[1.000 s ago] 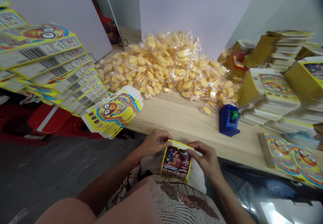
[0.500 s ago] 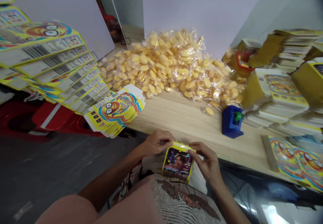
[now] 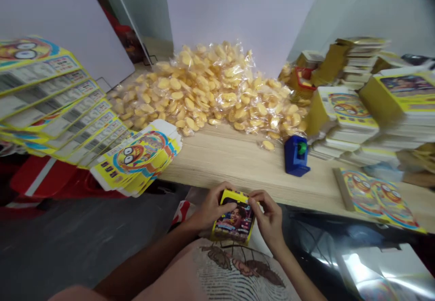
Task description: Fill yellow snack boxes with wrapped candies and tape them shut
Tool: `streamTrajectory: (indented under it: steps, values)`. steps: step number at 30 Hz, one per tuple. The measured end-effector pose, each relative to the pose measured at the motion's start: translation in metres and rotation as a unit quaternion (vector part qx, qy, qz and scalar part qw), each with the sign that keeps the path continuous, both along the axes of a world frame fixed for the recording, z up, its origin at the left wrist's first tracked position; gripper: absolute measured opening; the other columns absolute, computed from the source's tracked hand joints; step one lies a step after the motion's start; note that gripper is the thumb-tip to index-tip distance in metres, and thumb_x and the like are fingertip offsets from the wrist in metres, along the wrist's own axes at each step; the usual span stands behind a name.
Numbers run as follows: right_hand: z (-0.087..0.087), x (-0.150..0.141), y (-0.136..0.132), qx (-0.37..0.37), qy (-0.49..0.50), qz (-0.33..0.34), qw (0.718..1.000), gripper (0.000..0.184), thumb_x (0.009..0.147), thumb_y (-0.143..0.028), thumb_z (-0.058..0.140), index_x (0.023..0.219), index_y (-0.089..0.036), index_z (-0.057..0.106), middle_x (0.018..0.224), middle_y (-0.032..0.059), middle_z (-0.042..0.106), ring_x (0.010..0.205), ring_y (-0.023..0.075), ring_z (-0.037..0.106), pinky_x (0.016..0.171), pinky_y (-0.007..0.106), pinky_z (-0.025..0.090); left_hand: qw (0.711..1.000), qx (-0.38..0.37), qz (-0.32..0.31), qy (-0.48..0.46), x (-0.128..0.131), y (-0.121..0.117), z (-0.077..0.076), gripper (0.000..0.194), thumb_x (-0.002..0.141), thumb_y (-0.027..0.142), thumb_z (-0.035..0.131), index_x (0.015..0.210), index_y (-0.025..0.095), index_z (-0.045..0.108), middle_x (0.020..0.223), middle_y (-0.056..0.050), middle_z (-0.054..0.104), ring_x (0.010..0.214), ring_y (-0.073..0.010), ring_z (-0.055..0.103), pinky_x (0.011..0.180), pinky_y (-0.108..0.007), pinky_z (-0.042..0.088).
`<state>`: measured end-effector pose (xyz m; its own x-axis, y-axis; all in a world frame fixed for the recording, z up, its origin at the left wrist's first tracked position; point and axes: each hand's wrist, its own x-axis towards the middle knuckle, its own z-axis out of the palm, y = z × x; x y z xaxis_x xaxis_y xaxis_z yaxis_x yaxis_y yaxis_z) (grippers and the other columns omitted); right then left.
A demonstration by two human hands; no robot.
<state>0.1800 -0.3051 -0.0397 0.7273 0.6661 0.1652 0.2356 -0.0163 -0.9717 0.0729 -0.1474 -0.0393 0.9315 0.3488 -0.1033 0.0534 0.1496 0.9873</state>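
Both of my hands hold a small yellow box (image 3: 234, 219) with a printed picture on its front, just above my lap at the near edge of the wooden table (image 3: 238, 165). My left hand (image 3: 210, 208) grips its left side, thumb across the front. My right hand (image 3: 268, 215) grips the right side, fingers curled over the top flap. Beyond the box, a big heap of clear bags of yellow snacks (image 3: 214, 90) covers the back of the table.
Flat yellow cartons (image 3: 136, 158) fan over the table's left edge, below a taller stack (image 3: 50, 97). A blue tape dispenser (image 3: 295, 156) stands mid-table. Stacks of folded boxes (image 3: 353, 111) and flat printed cartons (image 3: 377, 194) fill the right. A red basket (image 3: 302, 79) sits behind.
My hands have closed in over the top of the box and pressed its flap down. The view has swung to the right and dipped a little.
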Motion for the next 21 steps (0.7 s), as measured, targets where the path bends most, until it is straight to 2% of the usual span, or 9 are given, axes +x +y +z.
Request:
streamTrajectory:
  steps: [2,4,5,7,9,11,13,16,21]
  values:
    - [-0.001,0.013,-0.004,0.0,0.035,-0.001,0.999,0.011,0.088,-0.028,0.058,0.082,-0.02,0.061,0.09,0.0048,0.063,0.084,0.018,0.059,0.074,0.029,0.046,0.999,-0.041,0.029,0.02,0.004,-0.004,-0.001,0.026,0.073,0.023,0.07,0.095,0.019,0.058,0.088,0.0,0.059,0.08,-0.0152,0.057,0.07,-0.024,0.045]
    - [-0.003,0.042,-0.013,0.008,0.033,-0.059,0.998,0.013,0.087,-0.031,0.059,0.093,-0.02,0.063,0.096,0.0061,0.064,0.088,0.0187,0.06,0.075,0.03,0.047,0.995,-0.076,0.048,0.033,0.011,-0.001,-0.002,0.026,0.073,0.025,0.07,0.095,0.02,0.056,0.089,0.0,0.06,0.079,-0.0155,0.058,0.068,-0.024,0.046]
    - [-0.004,0.061,-0.019,0.018,0.014,-0.119,0.993,0.017,0.086,-0.033,0.06,0.096,-0.02,0.062,0.097,0.0062,0.063,0.088,0.0189,0.06,0.076,0.03,0.047,0.994,-0.09,0.047,0.037,0.015,0.003,-0.002,0.027,0.073,0.026,0.07,0.095,0.02,0.056,0.09,0.0,0.06,0.077,-0.0157,0.059,0.066,-0.024,0.047]
    - [-0.005,0.104,-0.033,0.032,-0.036,-0.264,0.963,0.024,0.082,-0.038,0.063,0.097,-0.018,0.062,0.093,0.0058,0.062,0.085,0.0185,0.059,0.073,0.03,0.046,0.993,-0.107,0.031,0.038,0.026,0.013,-0.002,0.029,0.073,0.028,0.071,0.096,0.021,0.054,0.089,0.0,0.061,0.073,-0.0157,0.06,0.063,-0.024,0.047]
    - [-0.006,0.145,-0.044,0.012,-0.052,-0.358,0.932,0.032,0.077,-0.044,0.065,0.093,-0.016,0.062,0.089,0.0057,0.063,0.079,0.0182,0.057,0.068,0.029,0.046,0.994,-0.105,0.015,0.033,0.036,0.022,0.002,0.031,0.072,0.029,0.072,0.096,0.021,0.053,0.088,0.001,0.061,0.069,-0.0156,0.06,0.06,-0.024,0.046]
    - [-0.007,0.176,-0.047,-0.031,-0.022,-0.364,0.931,0.037,0.069,-0.049,0.067,0.084,-0.015,0.064,0.08,0.0059,0.064,0.07,0.0177,0.056,0.061,0.028,0.044,0.995,-0.09,0.003,0.029,0.043,0.026,0.008,0.033,0.073,0.03,0.071,0.098,0.022,0.052,0.086,0.001,0.061,0.067,-0.0149,0.059,0.058,-0.023,0.045]
    - [-0.009,0.194,-0.043,-0.06,0.015,-0.327,0.943,0.037,0.064,-0.05,0.068,0.069,-0.014,0.066,0.064,0.0036,0.062,0.057,0.0158,0.052,0.054,0.027,0.041,0.997,-0.068,-0.005,0.028,0.047,0.028,0.014,0.034,0.074,0.029,0.071,0.101,0.023,0.052,0.085,0.002,0.061,0.067,-0.014,0.058,0.059,-0.022,0.044]
    - [-0.014,0.202,-0.033,-0.054,0.031,-0.312,0.948,0.032,0.059,-0.047,0.07,0.056,-0.015,0.065,0.049,-0.0006,0.055,0.047,0.0124,0.045,0.047,0.025,0.035,0.999,-0.027,-0.016,0.028,0.048,0.029,0.019,0.032,0.074,0.029,0.07,0.1,0.022,0.054,0.084,0.002,0.061,0.071,-0.0139,0.057,0.062,-0.022,0.044]
    - [-0.025,0.2,-0.021,0.009,0.03,-0.378,0.925,0.029,0.055,-0.043,0.073,0.061,-0.015,0.066,0.055,0.001,0.058,0.052,0.014,0.047,0.048,0.026,0.036,0.997,-0.024,-0.047,0.048,0.047,0.033,0.014,0.027,0.077,0.032,0.067,0.097,0.021,0.053,0.08,0.002,0.061,0.068,-0.014,0.056,0.061,-0.022,0.043]
